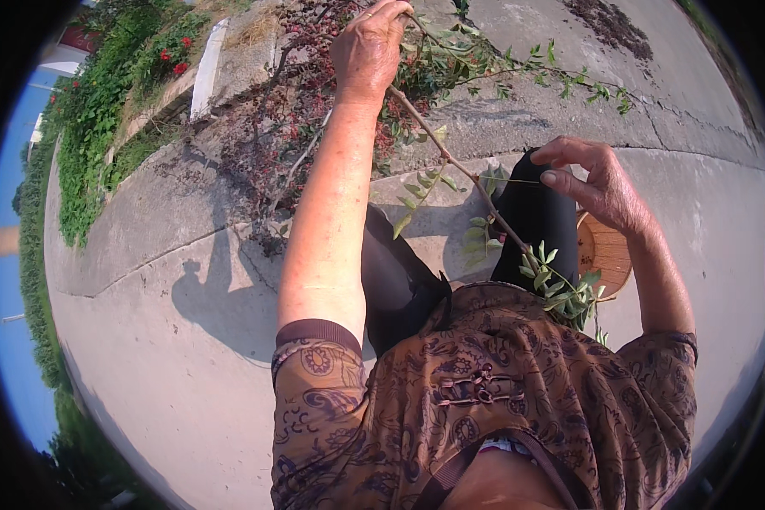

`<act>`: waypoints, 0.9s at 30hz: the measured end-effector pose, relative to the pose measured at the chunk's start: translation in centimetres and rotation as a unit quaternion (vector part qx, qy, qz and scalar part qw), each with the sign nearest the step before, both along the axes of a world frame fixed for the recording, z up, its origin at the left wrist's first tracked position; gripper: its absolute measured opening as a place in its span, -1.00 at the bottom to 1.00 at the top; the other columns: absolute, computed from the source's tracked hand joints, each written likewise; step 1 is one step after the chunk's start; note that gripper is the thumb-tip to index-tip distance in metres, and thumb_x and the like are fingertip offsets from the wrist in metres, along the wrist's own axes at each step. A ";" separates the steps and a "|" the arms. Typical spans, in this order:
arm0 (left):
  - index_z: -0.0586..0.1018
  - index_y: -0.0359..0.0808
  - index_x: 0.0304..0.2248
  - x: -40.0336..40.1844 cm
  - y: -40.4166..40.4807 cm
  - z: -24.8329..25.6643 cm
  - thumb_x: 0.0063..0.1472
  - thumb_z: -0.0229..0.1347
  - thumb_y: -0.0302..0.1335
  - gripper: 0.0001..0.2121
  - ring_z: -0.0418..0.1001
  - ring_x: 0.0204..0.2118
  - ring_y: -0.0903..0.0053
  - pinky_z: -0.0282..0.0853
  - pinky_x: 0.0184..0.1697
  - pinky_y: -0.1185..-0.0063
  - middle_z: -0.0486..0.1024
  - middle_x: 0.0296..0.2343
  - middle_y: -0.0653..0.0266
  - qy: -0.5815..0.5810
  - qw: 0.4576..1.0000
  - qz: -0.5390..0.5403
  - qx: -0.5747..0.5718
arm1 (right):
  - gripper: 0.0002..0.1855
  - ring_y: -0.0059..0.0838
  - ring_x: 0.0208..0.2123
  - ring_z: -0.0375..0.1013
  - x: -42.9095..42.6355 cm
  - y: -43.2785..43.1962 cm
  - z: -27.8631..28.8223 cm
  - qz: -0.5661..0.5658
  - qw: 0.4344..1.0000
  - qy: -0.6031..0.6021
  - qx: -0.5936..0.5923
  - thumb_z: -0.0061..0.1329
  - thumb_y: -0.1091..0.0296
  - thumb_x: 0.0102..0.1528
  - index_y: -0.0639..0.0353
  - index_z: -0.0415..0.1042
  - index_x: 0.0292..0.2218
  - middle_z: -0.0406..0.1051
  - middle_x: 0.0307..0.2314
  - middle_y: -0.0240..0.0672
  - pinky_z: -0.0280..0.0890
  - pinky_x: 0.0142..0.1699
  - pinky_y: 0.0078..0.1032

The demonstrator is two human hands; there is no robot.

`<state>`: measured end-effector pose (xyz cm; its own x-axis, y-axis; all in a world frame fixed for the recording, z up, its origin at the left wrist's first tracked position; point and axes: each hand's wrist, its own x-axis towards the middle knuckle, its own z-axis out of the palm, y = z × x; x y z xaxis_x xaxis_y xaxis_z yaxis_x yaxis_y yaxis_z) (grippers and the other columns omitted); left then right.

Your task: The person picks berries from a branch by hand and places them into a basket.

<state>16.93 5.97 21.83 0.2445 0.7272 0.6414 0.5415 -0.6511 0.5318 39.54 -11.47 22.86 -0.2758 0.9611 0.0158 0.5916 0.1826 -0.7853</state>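
Note:
A long leafy branch [446, 153] runs from the top of the view down across my lap, its leaves resting near my right side. Raised at the top, my left hand [371, 48] is closed around a stem of this branch. My right hand [590, 182] is beside the branch over my knee, thumb and forefinger bent towards each other at a thin leaf stalk; whether they touch it is unclear. A wicker or wooden basket [609, 255] is partly hidden behind my right forearm. Cut branches with red berry clusters [299, 95] lie in a heap on the ground beyond my left arm.
Cracked concrete paving [127, 331] surrounds me. A small pile of dark dried matter [609, 25] lies at the upper right. Green plants with red flowers [172, 57] grow behind a low edging and a white slab [209, 70] at the upper left.

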 end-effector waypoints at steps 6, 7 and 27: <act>0.45 -0.22 -0.24 0.4 1.3 -0.5 0.06 -0.09 -0.45 -0.76 0.38 -0.25 0.27 0.28 -0.22 0.47 0.43 -0.33 0.12 0.012 1.000 0.004 0.021 | -0.52 -0.16 -0.27 0.34 -1.2 -2.6 0.7 0.033 0.990 -0.134 0.004 0.03 0.09 -0.16 0.27 0.35 -0.27 0.36 -0.38 -0.14 0.22 -0.18 -0.38; 0.45 -0.21 -0.25 0.7 1.4 -0.5 0.06 -0.10 -0.44 -0.76 0.38 -0.26 0.26 0.28 -0.24 0.46 0.44 -0.34 0.11 0.017 1.000 0.017 0.006 | -0.57 -0.15 -0.31 0.35 -1.3 -2.9 0.7 0.034 0.987 -0.157 0.013 0.03 0.14 -0.17 0.22 0.36 -0.27 0.37 -0.38 -0.16 0.25 -0.23 -0.35; 0.51 -0.10 -0.41 2.3 4.8 -0.3 -0.04 0.05 -0.44 -0.87 0.43 -0.38 0.38 0.34 -0.37 0.50 0.47 -0.44 0.35 0.012 0.994 0.069 0.084 | -0.32 -0.14 -0.43 0.37 0.2 -3.3 -1.5 -0.089 0.974 -0.204 -0.031 -0.06 0.55 -0.18 -0.09 0.10 -0.01 0.37 -0.51 -0.15 0.27 -0.31 -0.31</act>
